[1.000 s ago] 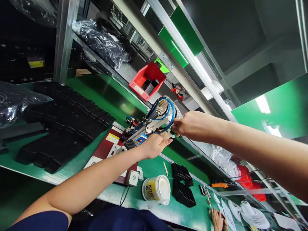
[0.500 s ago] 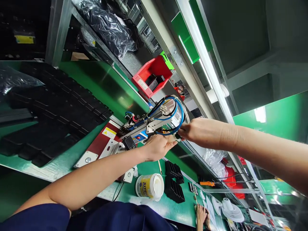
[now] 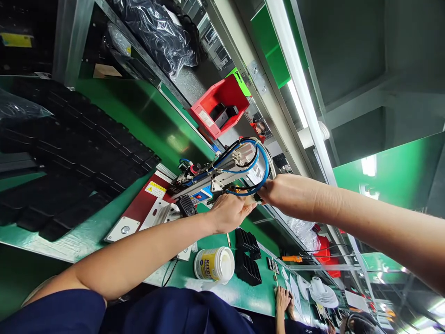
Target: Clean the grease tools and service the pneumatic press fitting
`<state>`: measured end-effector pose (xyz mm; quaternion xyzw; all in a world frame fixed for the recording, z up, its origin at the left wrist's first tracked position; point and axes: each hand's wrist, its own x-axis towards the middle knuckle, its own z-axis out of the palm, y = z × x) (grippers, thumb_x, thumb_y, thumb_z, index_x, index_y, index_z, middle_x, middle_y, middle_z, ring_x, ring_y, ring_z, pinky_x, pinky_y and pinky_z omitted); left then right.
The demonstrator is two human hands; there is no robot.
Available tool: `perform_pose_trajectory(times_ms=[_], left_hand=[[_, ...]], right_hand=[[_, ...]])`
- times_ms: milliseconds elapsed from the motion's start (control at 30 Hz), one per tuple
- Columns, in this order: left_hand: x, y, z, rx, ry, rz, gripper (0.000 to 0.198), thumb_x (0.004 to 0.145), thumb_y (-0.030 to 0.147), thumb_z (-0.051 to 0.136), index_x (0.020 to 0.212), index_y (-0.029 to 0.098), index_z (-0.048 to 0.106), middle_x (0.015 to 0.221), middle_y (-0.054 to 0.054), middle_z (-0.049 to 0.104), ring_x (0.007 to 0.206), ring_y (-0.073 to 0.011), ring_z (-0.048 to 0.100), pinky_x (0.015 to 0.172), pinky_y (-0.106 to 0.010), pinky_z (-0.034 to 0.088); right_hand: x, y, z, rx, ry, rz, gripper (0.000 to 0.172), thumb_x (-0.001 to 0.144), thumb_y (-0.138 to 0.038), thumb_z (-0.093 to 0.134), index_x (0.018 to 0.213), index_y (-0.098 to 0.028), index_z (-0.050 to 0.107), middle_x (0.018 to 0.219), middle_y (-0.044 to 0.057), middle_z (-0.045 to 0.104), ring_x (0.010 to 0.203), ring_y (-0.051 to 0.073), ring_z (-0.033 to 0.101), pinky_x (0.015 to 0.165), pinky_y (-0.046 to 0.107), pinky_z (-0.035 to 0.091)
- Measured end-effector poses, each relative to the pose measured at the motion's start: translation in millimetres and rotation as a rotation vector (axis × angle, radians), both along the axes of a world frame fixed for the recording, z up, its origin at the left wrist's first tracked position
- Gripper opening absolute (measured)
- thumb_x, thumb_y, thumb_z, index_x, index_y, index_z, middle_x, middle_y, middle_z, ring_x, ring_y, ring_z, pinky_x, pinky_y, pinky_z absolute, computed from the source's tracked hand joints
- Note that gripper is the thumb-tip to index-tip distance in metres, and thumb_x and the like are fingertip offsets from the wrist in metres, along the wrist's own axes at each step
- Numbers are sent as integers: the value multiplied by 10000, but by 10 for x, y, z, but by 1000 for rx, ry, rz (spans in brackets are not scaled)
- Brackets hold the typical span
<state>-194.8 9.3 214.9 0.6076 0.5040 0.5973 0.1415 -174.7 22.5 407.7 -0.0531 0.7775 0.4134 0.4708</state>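
Observation:
A bench-top pneumatic press [image 3: 198,185] with blue and black air tubes [image 3: 266,169] looped at its head stands on a dark red base. My left hand [image 3: 227,213] is closed beside the press head, its thumb stretched toward the other hand. Just right of it, against the tube loop, my right hand [image 3: 283,192] is closed like a fist. The fingertips of both hands meet near the end of the press, and what they grip there is hidden. A white tub with a yellow label [image 3: 215,265] sits below my left hand.
Black plastic trays [image 3: 86,148] are piled at left. Above the press, a red bin [image 3: 220,109] holds dark parts. Black slotted holders [image 3: 248,260] lie beyond the tub. A co-worker's hands [image 3: 283,299] rest on the bench near a white fan [image 3: 323,293].
The camera view has shifted slightly, so the bench things sit a little further left. Both my hands keep nearly the same place at the press head.

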Motion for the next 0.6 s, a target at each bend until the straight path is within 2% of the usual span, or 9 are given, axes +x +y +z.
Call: perform_pose_trajectory(times_ms=[200,400,600], left_hand=[[-28,-11,6,59,-29,-28,301,962,380,336,988,196,573,923,-68,683,926,-223,653,789,-338,495],[-57,-6,38,97,-85,-60,231,928,343,433,989,199,602,994,-62,690,1016,-219,636,859,-332,490],[-27,76,49,-25,-67,-40,310,902,414,461,801,187,647,786,-65,702,848,-232,668,770,-355,505]], right_hand=[[53,34,38,-34,52,10,162,789,-22,514,810,-127,636,667,56,650,477,121,537,463,272,300],[103,51,94,-80,52,20,125,819,-53,526,859,-118,626,724,61,653,455,97,494,456,279,220],[153,157,74,-136,98,53,135,828,-69,514,784,-127,628,594,32,611,423,99,474,452,286,185]])
